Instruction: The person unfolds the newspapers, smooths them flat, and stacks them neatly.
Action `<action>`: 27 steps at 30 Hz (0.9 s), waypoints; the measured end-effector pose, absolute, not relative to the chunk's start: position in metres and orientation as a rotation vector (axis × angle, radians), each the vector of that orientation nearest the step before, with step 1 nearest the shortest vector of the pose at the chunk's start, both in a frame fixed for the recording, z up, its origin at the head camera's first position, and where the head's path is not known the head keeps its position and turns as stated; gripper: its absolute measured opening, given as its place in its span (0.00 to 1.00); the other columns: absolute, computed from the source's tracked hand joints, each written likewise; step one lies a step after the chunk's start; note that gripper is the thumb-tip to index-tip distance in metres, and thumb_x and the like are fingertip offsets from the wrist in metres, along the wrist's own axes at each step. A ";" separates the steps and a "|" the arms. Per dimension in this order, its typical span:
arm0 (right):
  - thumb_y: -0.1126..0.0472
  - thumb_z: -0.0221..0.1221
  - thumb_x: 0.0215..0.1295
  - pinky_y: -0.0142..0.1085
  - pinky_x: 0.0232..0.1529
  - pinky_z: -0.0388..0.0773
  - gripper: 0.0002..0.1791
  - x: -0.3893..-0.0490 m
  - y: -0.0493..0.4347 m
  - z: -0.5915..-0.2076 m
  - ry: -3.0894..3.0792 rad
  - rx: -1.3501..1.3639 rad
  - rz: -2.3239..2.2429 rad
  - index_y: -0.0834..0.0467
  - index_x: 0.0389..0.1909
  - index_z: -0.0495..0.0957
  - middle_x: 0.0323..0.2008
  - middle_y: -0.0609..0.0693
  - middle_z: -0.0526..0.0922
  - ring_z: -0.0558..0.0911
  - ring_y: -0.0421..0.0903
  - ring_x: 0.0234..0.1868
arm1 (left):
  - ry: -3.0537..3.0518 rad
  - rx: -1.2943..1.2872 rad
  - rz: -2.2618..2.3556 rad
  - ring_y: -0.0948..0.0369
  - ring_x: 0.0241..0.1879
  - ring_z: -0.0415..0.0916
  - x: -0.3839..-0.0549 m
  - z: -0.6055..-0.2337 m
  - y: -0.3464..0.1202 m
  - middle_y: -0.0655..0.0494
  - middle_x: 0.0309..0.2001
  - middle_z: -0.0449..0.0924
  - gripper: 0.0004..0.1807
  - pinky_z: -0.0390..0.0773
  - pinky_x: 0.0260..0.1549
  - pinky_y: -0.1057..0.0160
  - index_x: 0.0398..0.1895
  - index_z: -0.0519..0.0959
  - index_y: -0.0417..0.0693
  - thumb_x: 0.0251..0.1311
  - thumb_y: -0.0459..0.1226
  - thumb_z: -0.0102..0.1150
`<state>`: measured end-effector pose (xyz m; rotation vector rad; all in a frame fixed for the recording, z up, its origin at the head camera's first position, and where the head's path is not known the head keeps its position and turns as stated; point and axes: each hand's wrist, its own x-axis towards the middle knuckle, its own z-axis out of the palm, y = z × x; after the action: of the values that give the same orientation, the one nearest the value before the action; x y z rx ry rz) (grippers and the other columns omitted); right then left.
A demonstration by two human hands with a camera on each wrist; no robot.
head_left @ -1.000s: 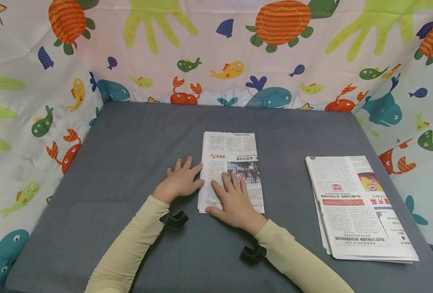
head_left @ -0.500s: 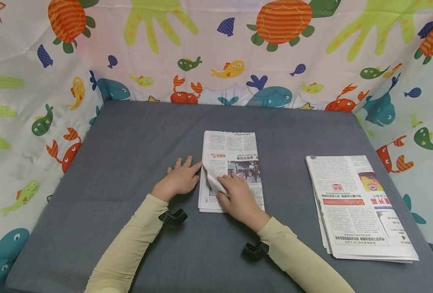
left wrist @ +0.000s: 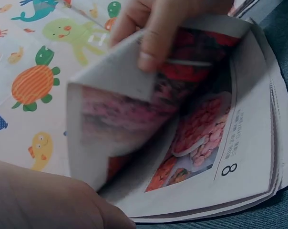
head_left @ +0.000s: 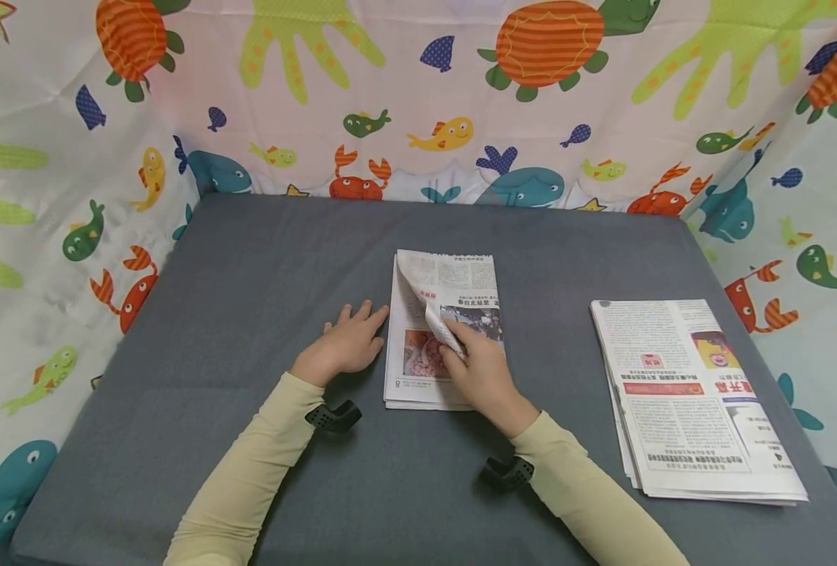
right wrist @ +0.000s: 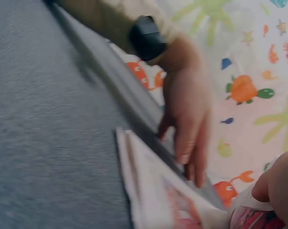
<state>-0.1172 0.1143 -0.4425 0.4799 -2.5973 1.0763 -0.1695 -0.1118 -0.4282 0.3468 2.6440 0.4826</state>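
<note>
A folded newspaper (head_left: 464, 275) lies flat on the grey table in the head view. My right hand (head_left: 485, 379) pinches the lower left corner of its top sheet (head_left: 432, 314) and holds it curled up and over to the right. Under that sheet a page with a food photo (head_left: 424, 358) is exposed. My left hand (head_left: 343, 343) rests beside the paper's left edge, fingers spread; whether it touches the paper is hard to tell. From the left wrist, the raised sheet (left wrist: 120, 109) shows its pink and red underside, with the thumb of my right hand (left wrist: 158, 33) on it.
A larger stack of folded newspapers (head_left: 701, 409) lies to the right on the grey table (head_left: 248, 259). A curtain (head_left: 404, 79) printed with sea animals hangs behind the table and along both sides. Each wrist carries a black strap device (head_left: 333, 417).
My right hand went from lying flat on the newspaper to pinching its top sheet, then drew the corner up and rightward. The left hand stays almost where it was.
</note>
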 end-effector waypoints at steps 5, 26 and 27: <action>0.68 0.64 0.64 0.49 0.37 0.84 0.20 -0.117 0.124 -0.428 -2.513 0.418 1.141 0.65 0.58 0.81 0.47 0.64 0.88 0.88 0.56 0.40 | 2.647 0.348 0.484 0.32 0.80 0.38 -0.169 -0.428 -0.111 0.37 0.82 0.45 0.33 0.50 0.69 0.23 0.82 0.54 0.48 0.78 0.41 0.45; 0.76 0.55 0.69 0.23 0.39 0.82 0.20 -0.089 0.204 -0.414 -2.015 -0.175 1.875 0.71 0.61 0.76 0.42 0.35 0.86 0.85 0.31 0.44 | 2.623 0.333 0.479 0.30 0.80 0.30 -0.165 -0.430 -0.106 0.36 0.83 0.36 0.44 0.42 0.68 0.20 0.83 0.53 0.60 0.68 0.58 0.56; 0.76 0.55 0.69 0.23 0.39 0.82 0.19 -0.087 0.208 -0.414 -1.978 -0.205 1.918 0.69 0.60 0.76 0.42 0.35 0.87 0.86 0.32 0.44 | 2.622 0.335 0.481 0.30 0.80 0.30 -0.165 -0.430 -0.106 0.36 0.83 0.36 0.44 0.43 0.68 0.20 0.82 0.54 0.59 0.68 0.58 0.57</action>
<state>-0.0872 0.2081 -0.4145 -0.2052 -1.9784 1.9184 -0.1645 -0.1056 -0.4303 0.3355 2.6225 0.4809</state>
